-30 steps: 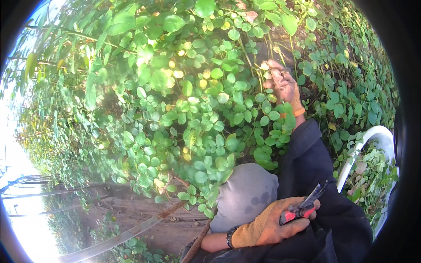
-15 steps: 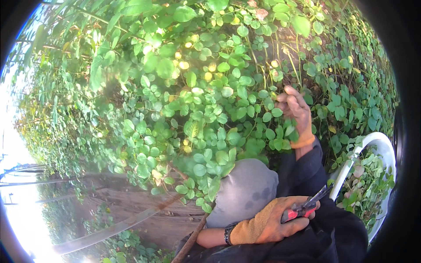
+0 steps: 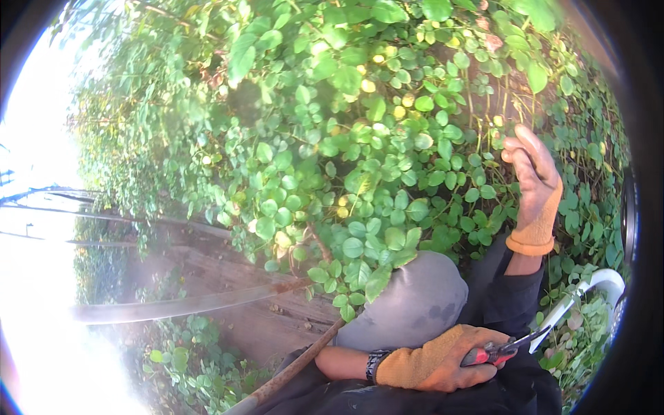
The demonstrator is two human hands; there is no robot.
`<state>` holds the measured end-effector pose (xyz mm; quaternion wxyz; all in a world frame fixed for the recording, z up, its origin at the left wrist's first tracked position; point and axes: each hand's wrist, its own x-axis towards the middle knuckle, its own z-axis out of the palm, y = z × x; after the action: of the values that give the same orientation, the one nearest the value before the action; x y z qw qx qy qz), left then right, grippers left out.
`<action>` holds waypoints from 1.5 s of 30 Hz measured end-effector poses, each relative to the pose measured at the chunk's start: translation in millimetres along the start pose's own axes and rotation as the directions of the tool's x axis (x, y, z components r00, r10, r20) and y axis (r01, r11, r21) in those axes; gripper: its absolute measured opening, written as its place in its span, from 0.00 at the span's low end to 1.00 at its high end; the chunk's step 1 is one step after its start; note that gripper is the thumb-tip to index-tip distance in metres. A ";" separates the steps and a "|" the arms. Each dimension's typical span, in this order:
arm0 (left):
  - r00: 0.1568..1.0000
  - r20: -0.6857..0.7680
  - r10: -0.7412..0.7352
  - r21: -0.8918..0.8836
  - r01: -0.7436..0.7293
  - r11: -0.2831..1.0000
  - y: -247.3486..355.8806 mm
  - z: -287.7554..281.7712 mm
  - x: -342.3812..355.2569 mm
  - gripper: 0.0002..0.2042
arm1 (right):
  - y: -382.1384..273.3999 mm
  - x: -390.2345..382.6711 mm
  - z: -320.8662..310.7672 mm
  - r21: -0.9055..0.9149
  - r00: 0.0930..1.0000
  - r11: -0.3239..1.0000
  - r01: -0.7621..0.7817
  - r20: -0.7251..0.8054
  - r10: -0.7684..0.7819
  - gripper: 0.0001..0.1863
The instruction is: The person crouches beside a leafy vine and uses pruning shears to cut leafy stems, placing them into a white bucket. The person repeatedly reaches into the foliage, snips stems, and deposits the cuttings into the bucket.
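Observation:
My left hand (image 3: 439, 360), in an orange work glove with a dark watch at the wrist, rests near my grey-covered knee (image 3: 415, 304). It grips red-handled pruning shears (image 3: 490, 354), whose dark blades point right, toward a white bucket. Farther up on the right, my right hand (image 3: 532, 176), also gloved in orange, is raised among the leafy plants (image 3: 387, 180). Its fingers point upward, slightly bent, close to thin bare stems (image 3: 484, 111). They look empty, though leaves and the angle partly hide the fingertips.
A white bucket (image 3: 609, 280) holding leafy cuttings (image 3: 584, 346) stands at lower right. A rusty rod (image 3: 297, 366) slants up beside my left forearm. A flat metal strip (image 3: 194, 308) crosses the left side above brown soil (image 3: 235, 339). Bright glare fills the far left.
My right hand has moved up relative to the stems, its fingers less curled. The whole view has shifted, so the plants and hands appear farther right. The shears stay in my left hand.

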<state>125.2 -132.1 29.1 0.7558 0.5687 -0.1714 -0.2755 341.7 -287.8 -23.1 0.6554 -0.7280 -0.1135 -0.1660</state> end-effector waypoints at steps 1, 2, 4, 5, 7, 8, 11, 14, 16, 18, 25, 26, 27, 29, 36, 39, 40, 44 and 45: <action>1.000 -0.013 0.001 -0.019 -0.001 1.000 -1.9 0.2 -2.1 0.19 | 8.2 7.5 11.3 0.058 1.000 0.998 0.029 -0.002 -0.029 0.22; 1.000 -0.016 0.001 -0.043 -0.002 0.999 -3.5 0.1 -3.6 0.20 | 13.7 17.0 22.8 0.107 0.998 0.993 0.056 -0.011 -0.055 0.23; 1.000 0.002 0.007 -0.102 -0.007 0.995 -5.1 -1.4 -6.7 0.23 | 12.8 42.1 43.3 -0.106 0.998 0.994 0.040 -0.038 -0.044 0.33; 1.000 0.007 -0.018 -0.150 0.019 0.989 -5.2 -2.5 -7.9 0.23 | 10.6 56.5 52.3 -0.301 0.997 0.951 0.071 -0.005 -0.076 0.36; 0.997 0.016 -0.069 -0.239 0.071 0.968 -3.9 -4.5 -9.7 0.22 | 10.3 81.7 66.2 -0.497 0.996 0.865 0.067 0.087 -0.027 0.43; 0.999 0.027 -0.046 -0.221 0.051 0.974 -3.1 -5.7 -9.8 0.23 | 16.2 92.8 74.1 -0.513 0.989 0.858 0.031 0.138 0.047 0.45; 0.997 0.069 -0.032 -0.200 0.045 0.979 -0.1 -11.1 -8.9 0.23 | 63.9 121.4 97.9 -0.567 0.971 0.811 0.142 0.239 -0.003 0.42; 0.991 0.112 -0.071 -0.224 0.095 0.970 2.2 -17.7 -9.3 0.23 | 138.0 137.4 110.6 -0.520 0.944 0.834 0.184 0.329 -0.002 0.30; 0.995 0.086 -0.046 -0.225 0.064 0.972 3.7 -20.8 -10.6 0.23 | 181.6 135.6 115.1 -0.496 0.939 0.864 0.093 0.331 0.089 0.20; 0.991 0.104 -0.087 -0.254 0.111 0.961 4.8 -23.6 -11.6 0.23 | 208.7 116.2 129.9 0.686 0.959 0.669 -0.285 0.208 0.194 0.19; 0.999 0.026 0.019 -0.152 -0.015 0.988 0.6 -21.0 -8.2 0.22 | 119.8 -30.5 105.8 0.271 0.768 0.806 -0.527 0.557 0.315 0.10; 0.999 0.041 0.017 -0.170 -0.010 0.985 -0.5 -20.2 -7.7 0.22 | 96.5 -28.9 98.3 0.190 0.814 0.856 -0.481 0.460 0.355 0.11; 0.998 0.057 0.017 -0.193 -0.005 0.981 -1.5 -18.9 -8.2 0.22 | 73.2 -19.9 83.8 0.179 0.869 0.892 -0.415 0.370 0.330 0.09; 1.000 0.018 0.020 -0.166 -0.017 0.986 -2.9 -17.0 -10.2 0.21 | 33.8 8.0 55.2 0.105 0.965 0.976 -0.190 0.204 0.166 0.20; 0.990 -0.064 0.123 -0.040 -0.126 0.991 -3.6 -11.1 -13.5 0.19 | 21.9 61.4 74.1 0.140 0.797 0.816 -0.561 0.359 0.486 0.35; 0.993 -0.065 0.097 -0.037 -0.099 0.994 -2.3 -10.3 -14.4 0.19 | 57.0 46.0 127.7 -0.354 0.789 0.829 0.432 0.594 -0.158 0.45; 0.994 -0.060 0.092 -0.049 -0.095 0.994 -2.1 -10.9 -14.5 0.19 | 69.3 53.0 140.0 -0.780 0.661 0.505 0.370 0.603 0.447 0.40; 0.995 -0.038 0.090 -0.123 -0.094 0.988 -3.0 -14.8 -14.9 0.20 | 112.1 48.3 198.4 -0.511 0.603 0.613 0.602 0.795 0.071 0.29; 0.996 -0.047 0.080 -0.148 -0.087 0.985 -3.8 -15.3 -14.8 0.21 | 116.9 46.5 201.4 -0.502 0.584 0.616 0.607 0.808 0.083 0.27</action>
<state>121.4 -112.1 21.8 0.8107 0.5081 -0.1583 -0.2440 447.9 -103.9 -129.4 0.1481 -0.8943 -0.4216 0.0239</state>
